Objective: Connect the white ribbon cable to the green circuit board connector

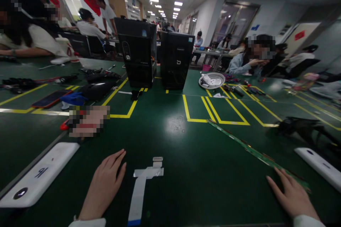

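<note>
My left hand [105,184] lies on the green table with its fingers stretched out and nothing in it. Just to its right is a white flat ribbon cable [138,195] with a connector at the far end and a blue tip at the near end. My right hand [294,193] rests with fingers apart at the near end of a long, narrow green circuit board [246,146]. Its fingertips touch or almost touch the board, which slants away to the left.
White panels lie at the left [39,175] and at the right [321,166]. Two black computer towers [138,53] [176,60] stand ahead. A white basket [212,80] holds small parts. Dark cables [20,83] and a blue cloth-like item [73,99] lie left. Other people sit beyond.
</note>
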`<state>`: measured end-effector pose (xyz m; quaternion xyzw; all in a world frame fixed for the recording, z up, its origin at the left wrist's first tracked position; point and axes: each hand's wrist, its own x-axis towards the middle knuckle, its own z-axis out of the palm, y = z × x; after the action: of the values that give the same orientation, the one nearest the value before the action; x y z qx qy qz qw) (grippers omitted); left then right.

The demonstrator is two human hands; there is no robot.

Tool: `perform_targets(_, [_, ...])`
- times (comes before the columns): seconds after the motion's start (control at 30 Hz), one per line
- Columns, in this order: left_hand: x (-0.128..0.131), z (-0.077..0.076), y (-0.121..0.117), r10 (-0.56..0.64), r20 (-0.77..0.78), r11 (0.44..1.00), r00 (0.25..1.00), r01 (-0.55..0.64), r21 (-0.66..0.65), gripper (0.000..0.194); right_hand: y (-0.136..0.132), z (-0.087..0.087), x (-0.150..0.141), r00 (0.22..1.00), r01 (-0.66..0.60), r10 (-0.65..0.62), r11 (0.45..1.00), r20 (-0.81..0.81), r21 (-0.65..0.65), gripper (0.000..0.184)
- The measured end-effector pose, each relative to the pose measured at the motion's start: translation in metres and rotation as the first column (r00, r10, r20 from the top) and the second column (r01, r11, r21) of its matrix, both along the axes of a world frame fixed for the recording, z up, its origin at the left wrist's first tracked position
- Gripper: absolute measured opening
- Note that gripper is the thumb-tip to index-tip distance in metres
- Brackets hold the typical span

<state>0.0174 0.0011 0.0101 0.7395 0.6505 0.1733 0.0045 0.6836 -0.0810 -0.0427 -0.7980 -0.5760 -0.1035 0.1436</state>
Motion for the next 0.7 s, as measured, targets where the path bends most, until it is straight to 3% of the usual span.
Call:
perform_targets(0.2, [0.004, 0.005, -0.003, 0.004, 0.026, 1.0, 1.0, -0.004, -0.014, 0.051, 0.056, 0.023, -0.035, 0.981, -0.189, 0.187, 0.981, -0.043, -0.046, 0.077])
perform_targets(0.3, [0.005, 0.007, -0.004, 0.021, 0.035, 0.999, 0.999, -0.02, -0.029, 0.05, 0.079, 0.034, -0.065, 0.945, -0.327, 0.327, 0.945, -0.029, -0.023, 0.069])
perform_targets(0.5, [0.002, 0.004, -0.002, 0.025, 0.021, 0.999, 0.999, -0.024, -0.048, 0.052, 0.117, 0.057, -0.149, 0.775, -0.632, 0.632, 0.775, -0.001, 0.006, 0.047])
perform_targets(0.7, [0.0, 0.001, -0.001, -0.009, -0.002, 1.0, 1.0, 0.009, 0.012, 0.05, 0.13, 0.068, -0.227, 0.645, -0.764, 0.764, 0.645, -0.012, 0.005, 0.04])
